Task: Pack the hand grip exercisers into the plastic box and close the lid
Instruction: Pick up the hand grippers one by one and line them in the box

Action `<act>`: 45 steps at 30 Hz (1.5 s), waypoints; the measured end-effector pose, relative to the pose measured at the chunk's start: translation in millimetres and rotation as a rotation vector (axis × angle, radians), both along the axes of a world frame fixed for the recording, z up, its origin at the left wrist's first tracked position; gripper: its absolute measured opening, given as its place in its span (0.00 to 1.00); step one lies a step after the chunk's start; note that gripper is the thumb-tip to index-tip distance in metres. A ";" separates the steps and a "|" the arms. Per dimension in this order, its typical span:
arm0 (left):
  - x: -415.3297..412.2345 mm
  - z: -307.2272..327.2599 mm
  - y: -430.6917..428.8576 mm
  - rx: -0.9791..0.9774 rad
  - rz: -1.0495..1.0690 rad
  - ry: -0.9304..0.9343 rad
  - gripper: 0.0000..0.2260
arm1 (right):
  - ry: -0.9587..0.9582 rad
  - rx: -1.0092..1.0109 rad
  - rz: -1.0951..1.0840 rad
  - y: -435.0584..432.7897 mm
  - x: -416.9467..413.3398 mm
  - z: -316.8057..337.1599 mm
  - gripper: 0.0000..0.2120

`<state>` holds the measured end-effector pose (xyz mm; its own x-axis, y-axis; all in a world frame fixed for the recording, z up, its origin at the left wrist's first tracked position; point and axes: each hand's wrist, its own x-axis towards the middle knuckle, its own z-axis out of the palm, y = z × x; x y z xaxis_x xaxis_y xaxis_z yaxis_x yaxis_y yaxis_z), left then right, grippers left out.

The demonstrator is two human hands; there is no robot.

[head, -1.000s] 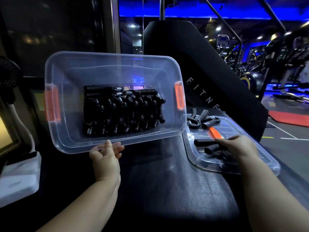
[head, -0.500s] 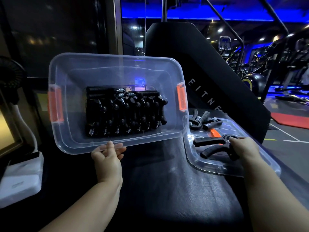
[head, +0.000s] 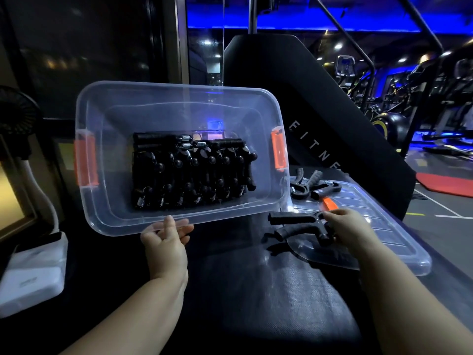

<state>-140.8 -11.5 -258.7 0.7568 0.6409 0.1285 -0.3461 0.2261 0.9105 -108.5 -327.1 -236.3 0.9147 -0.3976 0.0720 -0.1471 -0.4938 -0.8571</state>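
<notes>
Hand grip exerciser [head: 289, 216], pinched at its hinge by the right hand [head: 350, 231], hangs over the lid [head: 399, 242] at four o'clock from the tilted plastic box [head: 179, 106], whose near rim the left hand [head: 163, 242] grips.

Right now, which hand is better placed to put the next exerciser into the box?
Right. The right hand holds a black exerciser partly over the lid, beside the box; the left hand grips the box's near rim, holding it tilted.
</notes>
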 end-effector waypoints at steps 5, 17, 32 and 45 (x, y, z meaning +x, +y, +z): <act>-0.2 -0.4 -0.6 0.004 0.005 -0.005 0.06 | 0.052 -0.233 0.063 3.3 -0.9 -0.5 0.08; 0.3 -1.5 -0.5 -0.012 0.006 -0.006 0.04 | 0.078 -0.485 0.505 0.9 -7.0 -0.3 0.59; 0.0 -2.0 0.1 0.004 -0.001 -0.009 0.07 | -0.228 -0.408 0.553 19.8 -19.7 7.9 0.09; -0.6 0.6 -0.7 -0.009 0.013 0.005 0.05 | -0.524 -0.316 0.605 81.4 -30.5 20.8 0.09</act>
